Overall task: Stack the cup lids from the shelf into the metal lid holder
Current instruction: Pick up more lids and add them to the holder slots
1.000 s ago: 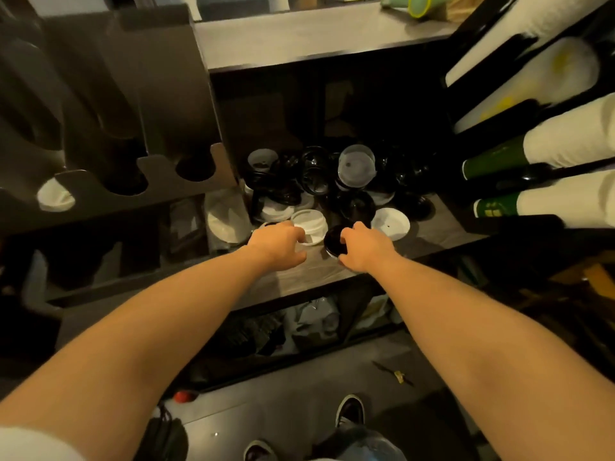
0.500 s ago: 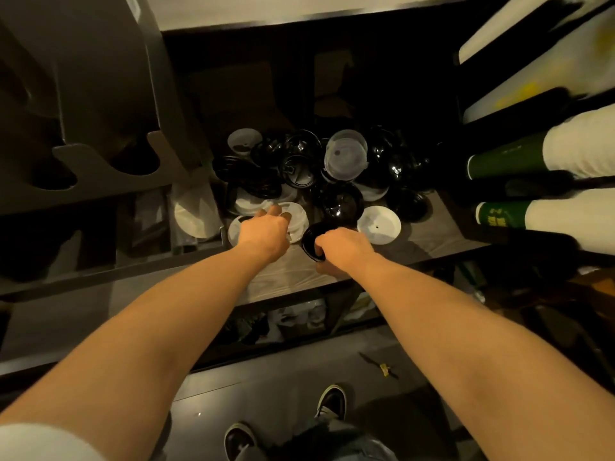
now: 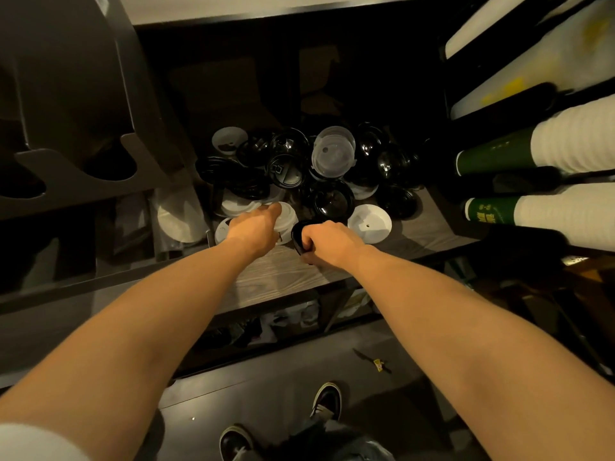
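dim warm light, deep black shadows, wide-angle edge bending, soft blurred corners

Head view, steeply down, near shelf (image 3: 283, 274)

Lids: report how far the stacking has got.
Done: nothing that shows; the two slots of the holder in view look dark and lidless. In hand: the right hand grips a black lid, and the left hand rests on a white lid. Left: nearly all of it; a pile of black, white and clear lids lies on the shelf.
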Demonstrator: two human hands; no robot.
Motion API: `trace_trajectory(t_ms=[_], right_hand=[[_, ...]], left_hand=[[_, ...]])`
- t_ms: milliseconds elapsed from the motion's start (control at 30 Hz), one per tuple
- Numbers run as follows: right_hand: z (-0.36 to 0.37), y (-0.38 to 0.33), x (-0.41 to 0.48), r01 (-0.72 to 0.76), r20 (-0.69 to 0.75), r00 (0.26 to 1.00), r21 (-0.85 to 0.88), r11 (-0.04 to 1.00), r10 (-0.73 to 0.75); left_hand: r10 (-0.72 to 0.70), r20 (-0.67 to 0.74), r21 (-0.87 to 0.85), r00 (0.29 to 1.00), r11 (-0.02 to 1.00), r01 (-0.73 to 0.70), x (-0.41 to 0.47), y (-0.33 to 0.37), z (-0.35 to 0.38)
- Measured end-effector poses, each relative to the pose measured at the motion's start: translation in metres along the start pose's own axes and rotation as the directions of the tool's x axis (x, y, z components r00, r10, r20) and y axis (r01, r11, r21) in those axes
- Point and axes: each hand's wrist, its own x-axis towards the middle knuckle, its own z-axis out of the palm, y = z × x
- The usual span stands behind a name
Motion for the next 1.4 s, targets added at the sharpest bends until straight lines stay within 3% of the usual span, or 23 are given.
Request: trace_trajectory(t_ms=[267,467,767,1000,1300,1400], right_hand=[[0.000,-0.006,0.007,-0.078,-0.043,0.996,-0.062,0.995,0.075],[-0.004,-0.020,0.012,-0.174,-0.103,0.979,0.031,0.984,0.177],[-0.003,-0.044,0.019,-0.284,-0.100,0.949,0.144,0.948,0.299],[-0.006,-0.062,0.023,-0.274,-0.175,0.935,0.198,0.941,0.309],[-0.036,-0.084,0.014,-0.219,-0.240,0.901,0.466,0.857,0.361],[-0.043,-0.099,0.003,-0.163,-0.253,0.880,0.633,0.757,0.401]], left_hand=[[0.118,-0.194,0.097,0.974,0.990,-0.101,-0.004,-0.004,-0.004],[0.176,-0.260,0.092,0.950,0.983,-0.157,-0.015,-0.010,-0.019],[0.133,-0.306,-0.004,0.943,0.990,-0.142,-0.045,-0.024,-0.035],[0.137,-0.311,-0.024,0.941,0.988,-0.152,-0.060,-0.039,-0.035],[0.117,-0.320,-0.131,0.940,0.977,-0.166,-0.078,-0.042,-0.054],[0.076,-0.308,-0.219,0.948,0.964,-0.149,-0.092,-0.049,-0.065]])
